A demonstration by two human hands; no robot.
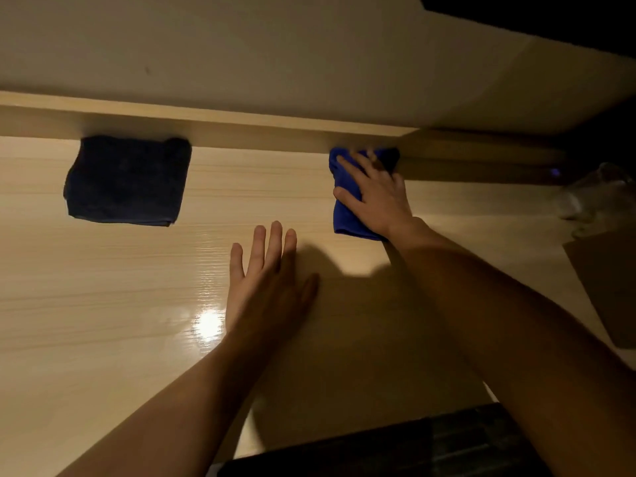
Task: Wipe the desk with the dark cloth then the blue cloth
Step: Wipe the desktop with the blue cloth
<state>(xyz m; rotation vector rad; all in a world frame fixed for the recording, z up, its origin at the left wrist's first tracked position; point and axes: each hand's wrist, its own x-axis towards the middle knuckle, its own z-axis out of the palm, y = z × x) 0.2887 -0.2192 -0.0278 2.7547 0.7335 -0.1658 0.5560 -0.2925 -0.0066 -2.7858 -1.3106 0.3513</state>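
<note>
The dark cloth [126, 180] lies folded in a square at the back left of the pale wooden desk [103, 287], untouched. The blue cloth [346, 215] lies at the back right, against the raised back ledge. My right hand [375, 194] presses flat on the blue cloth, fingers spread over it and slightly blurred. My left hand [266, 280] rests palm down on the bare desk in the middle, fingers apart, holding nothing.
A raised wooden ledge [241, 129] runs along the back of the desk below the wall. A clear glass-like object [599, 194] stands at the right edge beside a brown flat piece [609, 280]. A dark shape [413, 449] borders the near edge.
</note>
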